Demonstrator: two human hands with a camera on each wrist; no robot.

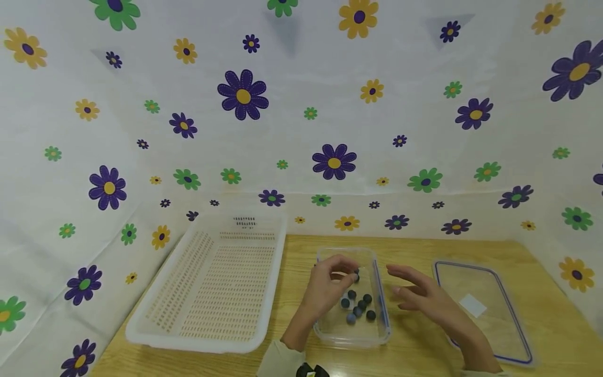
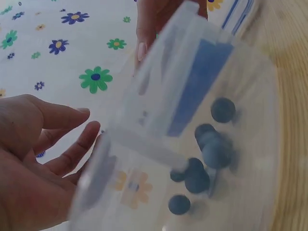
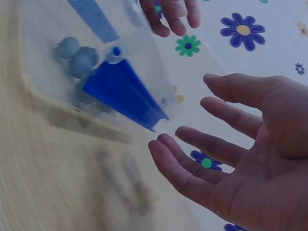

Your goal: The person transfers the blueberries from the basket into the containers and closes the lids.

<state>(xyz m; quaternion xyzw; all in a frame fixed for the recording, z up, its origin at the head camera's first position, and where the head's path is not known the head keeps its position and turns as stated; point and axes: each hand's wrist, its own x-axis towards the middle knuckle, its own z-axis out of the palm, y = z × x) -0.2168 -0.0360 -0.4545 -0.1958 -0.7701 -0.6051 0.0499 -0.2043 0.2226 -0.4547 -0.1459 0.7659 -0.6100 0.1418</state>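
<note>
A clear plastic container (image 1: 350, 341) with blue side flaps (image 3: 125, 91) stands on the table. Several small dark-blue balls (image 1: 371, 315) lie on its bottom, most in a loose cluster towards the near end. My left hand (image 1: 324, 288) reaches over the container's left side, thumb and fingers bent and apart, near a ball at the far end; the left wrist view shows a gap between them with nothing held. Beyond the container's right side my right hand (image 1: 431, 301) hovers over the table, fingers spread loosely and holding nothing.
On the left stands a large white perforated basket (image 1: 226, 345). A clear lid with a blue seal (image 1: 494, 314) and a white label lies at the right, partly behind my right forearm. Flower-printed sheeting (image 1: 292, 146) rises behind the wooden table (image 1: 410, 251).
</note>
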